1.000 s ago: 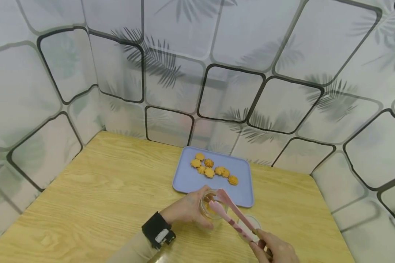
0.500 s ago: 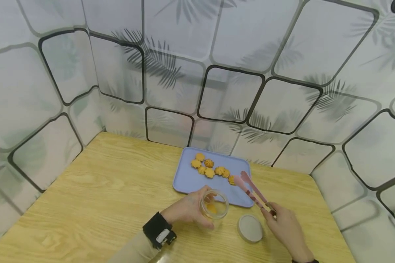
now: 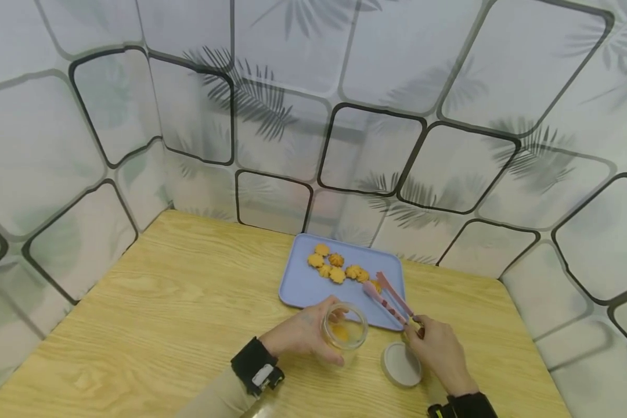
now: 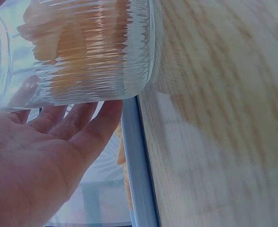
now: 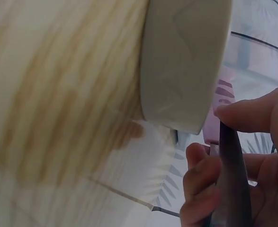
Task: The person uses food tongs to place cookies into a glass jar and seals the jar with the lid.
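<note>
My left hand (image 3: 305, 334) grips a clear glass jar (image 3: 356, 342) from its left side; the jar's mouth faces up. Through the ribbed glass in the left wrist view, orange-brown cookies (image 4: 82, 42) show inside. In my right hand (image 3: 439, 348) is a pair of pink tongs (image 3: 389, 307), held by the handles. The tongs' tips are spread over the right end of a blue tray (image 3: 298, 290), around or just above the rightmost cookie (image 3: 376, 285); whether they touch it I cannot tell. Several more flower-shaped cookies (image 3: 337, 274) lie on the tray.
A round pale lid (image 3: 401, 364) lies on the wooden table (image 3: 188, 302), right of the jar and close to my right wrist. Patterned curtain walls (image 3: 277, 200) stand behind the tray and along both sides.
The tongs have left the jar's mouth and swung right and up to the tray's rightmost cookie. My left hand keeps the jar in nearly the same place.
</note>
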A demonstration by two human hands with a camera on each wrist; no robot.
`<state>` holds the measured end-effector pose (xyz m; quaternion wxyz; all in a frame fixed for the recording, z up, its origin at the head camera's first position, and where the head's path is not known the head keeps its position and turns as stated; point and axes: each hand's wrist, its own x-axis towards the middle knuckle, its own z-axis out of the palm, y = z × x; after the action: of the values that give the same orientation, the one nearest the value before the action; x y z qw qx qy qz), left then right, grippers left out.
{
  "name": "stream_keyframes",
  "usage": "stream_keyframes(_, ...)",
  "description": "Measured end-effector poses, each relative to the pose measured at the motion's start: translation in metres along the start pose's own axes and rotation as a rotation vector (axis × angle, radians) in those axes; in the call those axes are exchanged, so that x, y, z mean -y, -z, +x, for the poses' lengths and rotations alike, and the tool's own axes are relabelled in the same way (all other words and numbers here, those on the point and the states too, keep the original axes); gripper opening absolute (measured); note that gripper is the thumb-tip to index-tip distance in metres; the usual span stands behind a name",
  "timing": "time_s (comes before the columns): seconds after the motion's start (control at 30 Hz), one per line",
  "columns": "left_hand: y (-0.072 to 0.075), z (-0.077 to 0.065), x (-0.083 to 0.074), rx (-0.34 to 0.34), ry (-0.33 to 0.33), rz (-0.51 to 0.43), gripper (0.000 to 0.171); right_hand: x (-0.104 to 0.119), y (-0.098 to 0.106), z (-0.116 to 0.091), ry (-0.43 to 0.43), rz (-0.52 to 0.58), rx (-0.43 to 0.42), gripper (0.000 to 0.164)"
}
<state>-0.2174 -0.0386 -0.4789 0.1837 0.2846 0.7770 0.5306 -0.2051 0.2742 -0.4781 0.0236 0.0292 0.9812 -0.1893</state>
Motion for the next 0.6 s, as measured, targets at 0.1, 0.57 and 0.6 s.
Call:
stream_keyframes(0.1, 0.000, 0.000, -0.001, 0.003, 0.004, 0.005, 0.082, -0.001, -0.002, 0.000, -0.001, 0.005, -0.003, 0.048)
stream_keyframes(0.57, 0.000, 0.001, 0.000, 0.000, 0.003, -0.006, 0.082, 0.004, 0.001, -0.016, 0.143, -0.011, -0.145, 0.017)
stream_keyframes(0.6, -0.001, 0.001, 0.000, 0.000, 0.002, -0.007, 0.081, 0.005, 0.003, -0.019, 0.158, 0.002, -0.156, 0.015)
